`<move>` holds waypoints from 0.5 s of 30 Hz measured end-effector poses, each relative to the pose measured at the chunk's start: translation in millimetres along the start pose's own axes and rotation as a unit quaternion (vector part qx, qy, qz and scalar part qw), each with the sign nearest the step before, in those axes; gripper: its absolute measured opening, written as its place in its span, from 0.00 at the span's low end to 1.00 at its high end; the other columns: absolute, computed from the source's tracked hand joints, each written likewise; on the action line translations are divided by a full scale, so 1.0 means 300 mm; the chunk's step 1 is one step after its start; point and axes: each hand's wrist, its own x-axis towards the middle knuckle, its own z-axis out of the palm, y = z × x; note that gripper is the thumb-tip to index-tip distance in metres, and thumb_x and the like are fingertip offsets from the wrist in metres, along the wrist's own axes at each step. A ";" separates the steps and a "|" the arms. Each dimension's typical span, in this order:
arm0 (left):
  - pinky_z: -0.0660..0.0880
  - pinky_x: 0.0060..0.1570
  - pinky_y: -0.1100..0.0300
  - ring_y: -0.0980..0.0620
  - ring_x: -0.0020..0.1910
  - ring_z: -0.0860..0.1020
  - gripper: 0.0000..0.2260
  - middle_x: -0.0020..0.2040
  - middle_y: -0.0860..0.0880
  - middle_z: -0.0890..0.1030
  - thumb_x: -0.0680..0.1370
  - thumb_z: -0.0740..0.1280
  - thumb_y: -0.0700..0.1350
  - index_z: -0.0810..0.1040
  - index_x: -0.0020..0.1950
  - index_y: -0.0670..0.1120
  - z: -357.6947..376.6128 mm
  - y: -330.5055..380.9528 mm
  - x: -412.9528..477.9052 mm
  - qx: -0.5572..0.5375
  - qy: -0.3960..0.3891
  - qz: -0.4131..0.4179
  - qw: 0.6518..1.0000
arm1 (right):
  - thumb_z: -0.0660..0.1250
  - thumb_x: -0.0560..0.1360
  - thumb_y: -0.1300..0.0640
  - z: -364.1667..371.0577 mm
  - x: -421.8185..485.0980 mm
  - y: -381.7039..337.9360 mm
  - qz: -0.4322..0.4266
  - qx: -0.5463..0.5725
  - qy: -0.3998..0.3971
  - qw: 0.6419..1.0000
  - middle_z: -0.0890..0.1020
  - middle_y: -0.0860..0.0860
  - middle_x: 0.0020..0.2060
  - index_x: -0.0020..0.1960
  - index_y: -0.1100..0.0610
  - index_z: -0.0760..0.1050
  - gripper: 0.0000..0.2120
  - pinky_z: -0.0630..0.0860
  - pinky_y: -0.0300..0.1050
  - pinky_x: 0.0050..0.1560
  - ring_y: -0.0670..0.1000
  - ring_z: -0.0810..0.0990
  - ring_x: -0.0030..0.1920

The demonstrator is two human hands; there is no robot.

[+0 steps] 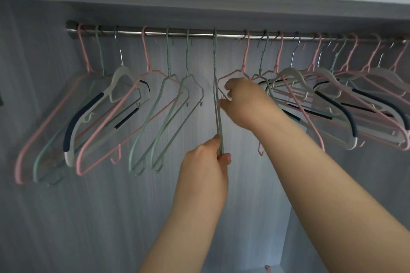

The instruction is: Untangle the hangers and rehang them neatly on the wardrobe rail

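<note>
The left hand point(205, 158) pinches the green hanger point(214, 60) hanging edge-on from the rail point(155, 33); the right hand point(243, 101) curls its fingers point(229, 85) round a pink hanger point(245, 55).

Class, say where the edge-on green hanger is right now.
Head view, centre: the green hanger hangs from the rail, gripped low by the left hand, right hand just beside it.

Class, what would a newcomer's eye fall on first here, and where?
At centre, the left hand grips a green hanger hung edge-on, with the right hand just above it. On the right of the rail, hangers crowd and overlap.
</note>
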 end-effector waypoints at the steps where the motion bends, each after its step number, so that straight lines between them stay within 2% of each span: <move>1: 0.71 0.36 0.66 0.55 0.36 0.76 0.13 0.39 0.51 0.80 0.76 0.62 0.40 0.73 0.60 0.45 -0.006 0.002 -0.004 0.002 0.012 0.005 1.000 | 0.59 0.78 0.56 -0.018 -0.004 0.021 -0.001 -0.011 0.038 0.999 0.72 0.58 0.65 0.65 0.62 0.67 0.18 0.72 0.44 0.56 0.57 0.73 0.63; 3: 0.69 0.35 0.67 0.55 0.34 0.74 0.16 0.43 0.53 0.76 0.76 0.63 0.41 0.71 0.64 0.48 -0.017 0.011 -0.014 0.013 0.042 0.017 0.999 | 0.59 0.78 0.57 -0.050 -0.017 0.056 0.017 -0.032 0.075 0.997 0.70 0.58 0.67 0.68 0.60 0.65 0.20 0.70 0.46 0.61 0.57 0.71 0.64; 5: 0.66 0.37 0.69 0.55 0.34 0.72 0.22 0.53 0.55 0.70 0.75 0.64 0.41 0.65 0.68 0.52 -0.018 0.024 -0.024 0.039 0.081 0.047 0.995 | 0.59 0.78 0.59 -0.068 -0.013 0.085 0.050 -0.070 0.034 0.996 0.71 0.58 0.66 0.68 0.62 0.64 0.19 0.71 0.46 0.61 0.57 0.72 0.64; 7: 0.65 0.39 0.69 0.55 0.32 0.69 0.23 0.56 0.55 0.69 0.74 0.65 0.41 0.67 0.68 0.53 -0.014 0.060 -0.030 0.044 0.095 0.092 0.990 | 0.57 0.79 0.61 -0.069 -0.008 0.098 0.076 -0.075 -0.003 0.994 0.74 0.59 0.63 0.66 0.64 0.66 0.17 0.73 0.46 0.56 0.58 0.74 0.62; 10: 0.64 0.42 0.69 0.52 0.36 0.72 0.17 0.56 0.52 0.76 0.74 0.65 0.42 0.72 0.63 0.50 -0.003 0.129 -0.017 0.028 0.055 0.138 0.988 | 0.56 0.78 0.62 -0.051 -0.009 0.121 0.078 -0.074 -0.024 0.994 0.76 0.60 0.59 0.58 0.64 0.68 0.10 0.72 0.44 0.42 0.59 0.76 0.58; 13: 0.68 0.45 0.63 0.48 0.41 0.76 0.15 0.56 0.50 0.79 0.75 0.65 0.46 0.72 0.62 0.48 0.030 0.180 0.016 0.018 -0.002 0.128 0.992 | 0.57 0.77 0.60 -0.042 -0.001 0.161 0.073 -0.013 0.045 0.996 0.77 0.62 0.57 0.58 0.65 0.70 0.13 0.69 0.46 0.46 0.62 0.76 0.57; 15: 0.74 0.49 0.56 0.45 0.44 0.79 0.15 0.56 0.46 0.79 0.75 0.65 0.46 0.71 0.61 0.45 0.072 0.198 0.028 0.005 -0.060 0.089 0.994 | 0.58 0.78 0.58 -0.049 0.000 0.180 0.099 -0.017 0.029 0.995 0.76 0.61 0.59 0.61 0.65 0.69 0.15 0.72 0.47 0.51 0.61 0.75 0.57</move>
